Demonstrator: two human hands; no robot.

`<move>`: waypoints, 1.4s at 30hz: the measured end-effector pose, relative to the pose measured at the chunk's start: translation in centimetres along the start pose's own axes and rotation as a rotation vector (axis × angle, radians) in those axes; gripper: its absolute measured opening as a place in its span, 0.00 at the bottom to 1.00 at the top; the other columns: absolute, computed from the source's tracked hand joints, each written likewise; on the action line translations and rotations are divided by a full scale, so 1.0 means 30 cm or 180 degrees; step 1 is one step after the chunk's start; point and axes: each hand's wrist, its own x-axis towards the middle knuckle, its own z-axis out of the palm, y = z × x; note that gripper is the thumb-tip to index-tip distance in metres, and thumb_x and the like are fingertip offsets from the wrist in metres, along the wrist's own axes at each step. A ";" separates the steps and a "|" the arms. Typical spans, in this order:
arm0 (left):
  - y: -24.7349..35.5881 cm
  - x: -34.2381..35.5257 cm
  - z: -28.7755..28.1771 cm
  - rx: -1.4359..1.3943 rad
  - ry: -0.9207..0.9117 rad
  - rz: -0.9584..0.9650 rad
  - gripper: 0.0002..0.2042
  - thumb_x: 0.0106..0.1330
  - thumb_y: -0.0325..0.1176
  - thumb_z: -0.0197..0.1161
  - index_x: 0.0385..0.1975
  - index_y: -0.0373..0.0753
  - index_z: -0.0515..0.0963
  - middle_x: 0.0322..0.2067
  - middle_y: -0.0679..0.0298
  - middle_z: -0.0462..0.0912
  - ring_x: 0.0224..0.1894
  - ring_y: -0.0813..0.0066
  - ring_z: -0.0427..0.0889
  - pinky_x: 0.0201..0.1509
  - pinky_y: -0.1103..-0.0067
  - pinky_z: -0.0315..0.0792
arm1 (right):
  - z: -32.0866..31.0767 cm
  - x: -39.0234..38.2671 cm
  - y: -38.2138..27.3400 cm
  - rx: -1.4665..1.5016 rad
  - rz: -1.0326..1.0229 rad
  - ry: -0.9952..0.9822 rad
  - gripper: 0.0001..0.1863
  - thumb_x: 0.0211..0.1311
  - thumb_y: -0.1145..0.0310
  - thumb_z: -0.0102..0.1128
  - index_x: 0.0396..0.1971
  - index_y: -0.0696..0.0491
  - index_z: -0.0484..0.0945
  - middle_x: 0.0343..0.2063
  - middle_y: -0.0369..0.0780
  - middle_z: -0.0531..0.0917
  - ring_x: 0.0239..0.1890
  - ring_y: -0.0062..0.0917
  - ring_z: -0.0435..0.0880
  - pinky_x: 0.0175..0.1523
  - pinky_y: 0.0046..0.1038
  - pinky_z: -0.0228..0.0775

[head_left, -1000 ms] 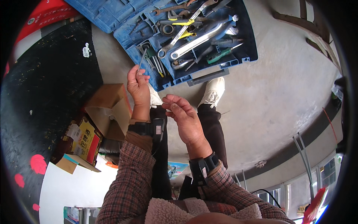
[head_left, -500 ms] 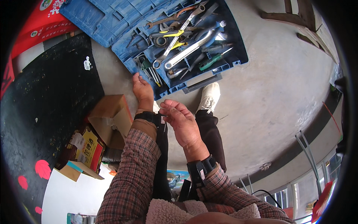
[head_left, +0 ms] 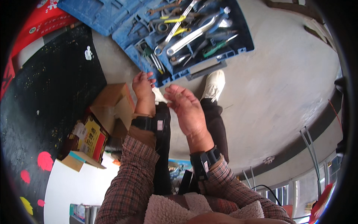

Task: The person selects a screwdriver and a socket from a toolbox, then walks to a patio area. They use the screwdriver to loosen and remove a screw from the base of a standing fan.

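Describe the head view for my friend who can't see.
A left hand and right hand are near an open blue toolbox with wrenches and a green screwdriver; whether they hold anything is unclear. A cardboard box is at left.

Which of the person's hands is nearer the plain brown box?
Left. In view, the left hand is just right of the plain brown box; the right hand is farther right.

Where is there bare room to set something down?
The widest free patch is the grey floor right of the right shoe and blue toolbox. A narrower strip lies between toolbox and black surface. Crowded: the toolbox, packed with wrenches and a green screwdriver, and the left side, where cardboard boxes sit near the left hand.
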 end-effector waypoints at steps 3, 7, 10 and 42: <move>0.075 -0.181 -0.033 -0.0769 -0.0555 -0.0325 0.09 0.66 0.33 0.54 0.44 0.40 0.70 0.35 0.62 0.81 0.33 0.72 0.79 0.35 0.78 0.72 | -0.015 0.005 0.013 -0.0201 -0.0046 0.0082 0.13 0.64 0.71 0.49 0.47 0.56 0.74 0.45 0.39 0.79 0.44 0.24 0.79 0.48 0.24 0.68; 0.129 -0.357 -0.045 -0.1212 -0.0849 -0.0224 0.10 0.69 0.33 0.50 0.46 0.37 0.70 0.40 0.60 0.79 0.43 0.70 0.78 0.46 0.76 0.72 | -0.019 -0.003 0.027 -0.0519 0.0148 0.0188 0.12 0.65 0.71 0.50 0.46 0.56 0.74 0.44 0.39 0.80 0.44 0.22 0.78 0.47 0.22 0.67; 0.130 -0.412 -0.029 -0.1381 -0.0993 -0.0180 0.08 0.69 0.31 0.51 0.44 0.36 0.70 0.37 0.60 0.80 0.38 0.73 0.79 0.40 0.79 0.74 | -0.017 -0.015 0.029 -0.0380 0.0252 -0.0229 0.10 0.65 0.73 0.50 0.44 0.57 0.75 0.38 0.38 0.81 0.41 0.21 0.79 0.46 0.21 0.69; 0.127 -0.445 0.051 -0.1441 -0.1100 0.0333 0.08 0.69 0.28 0.50 0.44 0.35 0.69 0.36 0.57 0.79 0.40 0.72 0.78 0.46 0.78 0.72 | -0.007 -0.017 0.022 -0.0192 -0.0298 -0.0256 0.07 0.60 0.79 0.56 0.37 0.57 0.78 0.36 0.35 0.81 0.41 0.17 0.77 0.51 0.20 0.68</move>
